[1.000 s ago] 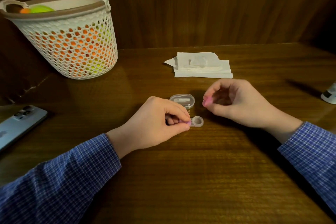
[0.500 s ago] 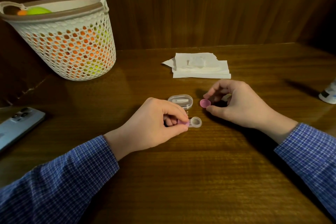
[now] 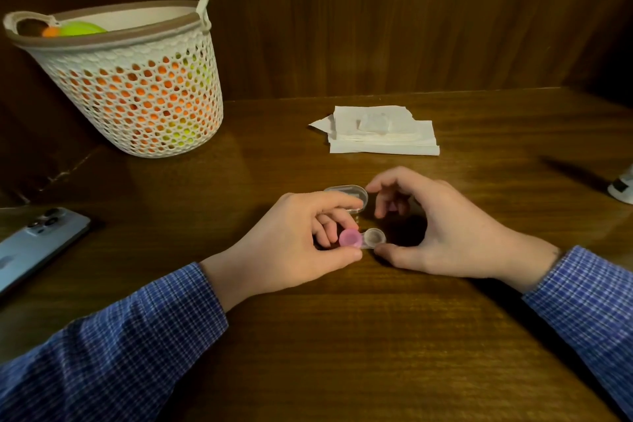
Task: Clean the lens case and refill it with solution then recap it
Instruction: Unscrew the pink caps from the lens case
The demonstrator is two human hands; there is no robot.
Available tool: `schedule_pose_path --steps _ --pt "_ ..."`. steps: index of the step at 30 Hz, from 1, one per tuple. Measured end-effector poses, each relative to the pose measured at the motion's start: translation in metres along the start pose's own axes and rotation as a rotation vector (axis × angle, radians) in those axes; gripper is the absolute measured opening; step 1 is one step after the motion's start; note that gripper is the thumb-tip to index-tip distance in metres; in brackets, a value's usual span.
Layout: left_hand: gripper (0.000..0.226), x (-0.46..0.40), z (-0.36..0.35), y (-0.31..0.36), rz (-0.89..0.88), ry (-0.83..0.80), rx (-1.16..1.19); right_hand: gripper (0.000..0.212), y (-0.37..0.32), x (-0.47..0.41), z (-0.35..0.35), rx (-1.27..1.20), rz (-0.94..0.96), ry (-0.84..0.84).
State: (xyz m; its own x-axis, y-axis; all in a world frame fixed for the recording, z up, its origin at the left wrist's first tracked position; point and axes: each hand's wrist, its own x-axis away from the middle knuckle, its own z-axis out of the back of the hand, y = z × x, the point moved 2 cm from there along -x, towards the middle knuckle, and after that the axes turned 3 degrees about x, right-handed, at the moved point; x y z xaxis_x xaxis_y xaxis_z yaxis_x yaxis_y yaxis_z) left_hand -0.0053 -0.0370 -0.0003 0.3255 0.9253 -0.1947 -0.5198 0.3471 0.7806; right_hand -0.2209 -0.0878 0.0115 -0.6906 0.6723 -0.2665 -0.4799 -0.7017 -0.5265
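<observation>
Head view | left hand (image 3: 291, 243) pinches small clear twin-well lens case (image 3: 363, 239), pink-capped well between fingers | open well just right, touching right hand's (image 3: 442, 229) thumb, fingers loosely curled, empty.

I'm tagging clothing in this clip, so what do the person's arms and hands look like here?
Both arms wear long sleeves in a blue-and-white small check; the left sleeve and right sleeve end at the wrists. The left hand and right hand are bare, with no gloves, rings or watch visible.
</observation>
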Motion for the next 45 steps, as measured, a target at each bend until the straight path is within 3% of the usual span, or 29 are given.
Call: schedule_pose_path --steps 8,20,30,39,45 --pt "0.074 0.0 0.003 -0.003 0.039 -0.032 0.0 0.059 0.011 -0.001 -0.001 0.02 -0.07 0.04" --pt "0.057 -0.002 0.001 -0.004 0.036 0.035 -0.006 0.042 0.005 0.0 -0.004 -0.032 -0.064 0.061" --pt "0.05 -0.003 -0.001 -0.003 0.041 0.112 -0.07 0.078 -0.011 -0.003 -0.013 0.207 -0.111 0.102" --pt "0.05 -0.003 0.0 -0.005 0.036 0.111 -0.015 0.054 -0.008 0.001 -0.011 0.169 -0.131 0.082" --pt "0.066 -0.003 0.0 -0.004 0.035 0.088 -0.022 0.055 -0.006 0.001 -0.011 0.07 -0.111 0.016"
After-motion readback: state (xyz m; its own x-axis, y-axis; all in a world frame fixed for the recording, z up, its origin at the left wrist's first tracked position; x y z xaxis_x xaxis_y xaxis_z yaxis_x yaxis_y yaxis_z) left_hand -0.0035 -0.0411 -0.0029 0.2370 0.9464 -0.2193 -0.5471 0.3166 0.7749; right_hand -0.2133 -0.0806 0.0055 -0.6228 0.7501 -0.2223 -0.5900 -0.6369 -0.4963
